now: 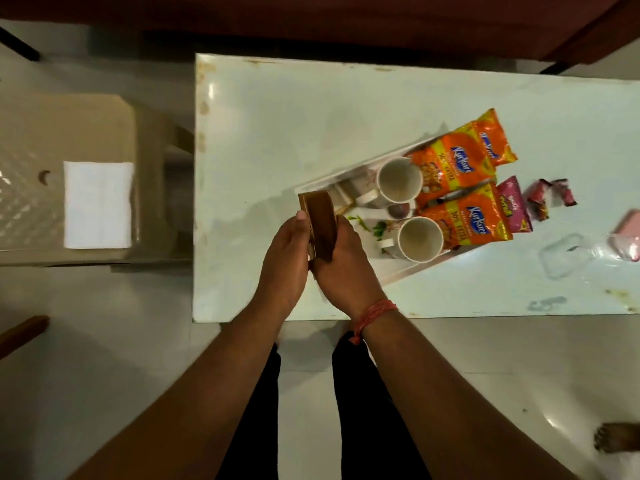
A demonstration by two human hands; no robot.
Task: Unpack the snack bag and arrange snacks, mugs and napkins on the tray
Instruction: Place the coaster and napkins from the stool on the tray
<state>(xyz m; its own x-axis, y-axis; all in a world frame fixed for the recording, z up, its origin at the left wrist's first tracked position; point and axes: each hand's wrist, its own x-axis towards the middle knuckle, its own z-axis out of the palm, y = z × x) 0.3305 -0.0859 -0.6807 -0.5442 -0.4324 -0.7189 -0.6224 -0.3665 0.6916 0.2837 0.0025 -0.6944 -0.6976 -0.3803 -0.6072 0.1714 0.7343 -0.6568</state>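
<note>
A white tray [398, 275] lies at an angle on the white table [277, 133]. On it stand two white mugs [400, 181] [420, 239] beside two orange Kurkure packets [446, 168] [467, 221]; a third orange packet [493, 140] and a pink packet [512, 207] lie partly under them. Both of my hands hold a folded brown paper item [320, 225] upright over the tray's left end. My left hand [285, 261] presses its left side, my right hand [341, 268] its right side.
A small red-and-white wrapper [550, 199], a clear plastic bag [564, 256] and a pink object [628, 233] lie on the table's right part. A beige stool [69, 133] with a white napkin stack [98, 204] stands at the left. A bare foot [616, 441] shows bottom right.
</note>
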